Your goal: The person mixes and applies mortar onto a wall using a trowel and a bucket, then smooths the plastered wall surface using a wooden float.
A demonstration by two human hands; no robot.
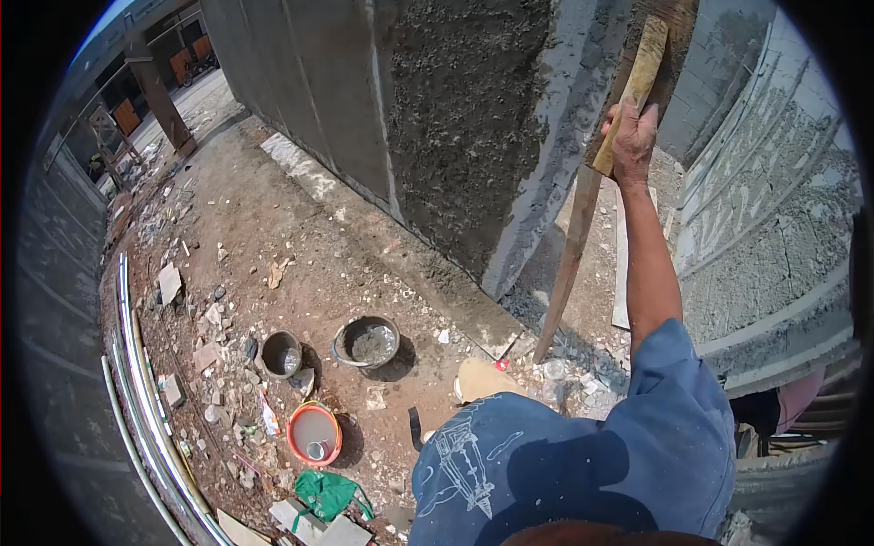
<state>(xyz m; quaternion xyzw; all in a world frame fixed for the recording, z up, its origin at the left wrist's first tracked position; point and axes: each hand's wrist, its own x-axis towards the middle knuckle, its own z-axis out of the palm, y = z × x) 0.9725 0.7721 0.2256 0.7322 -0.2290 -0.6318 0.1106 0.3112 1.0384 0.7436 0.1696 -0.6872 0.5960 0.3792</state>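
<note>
My right hand (633,141) is raised at the upper right, its fingers closed round the pale wooden handle of a plastering float (647,64). The float's brown board lies behind the handle, near the corner of a rough grey plastered wall (464,118). A smooth pale strip (555,127) runs along that wall edge. Below the hand, a long narrow wooden board (572,250) slants down to the ground. My left hand is out of view.
A bucket of wet mortar (370,344), a smaller dark bucket (281,355) and an orange bucket of cloudy water (314,433) stand on rubble-strewn ground. A green cloth bag (330,494) lies close by. Metal pipes (146,391) lie at left; a block wall (774,191) rises at right.
</note>
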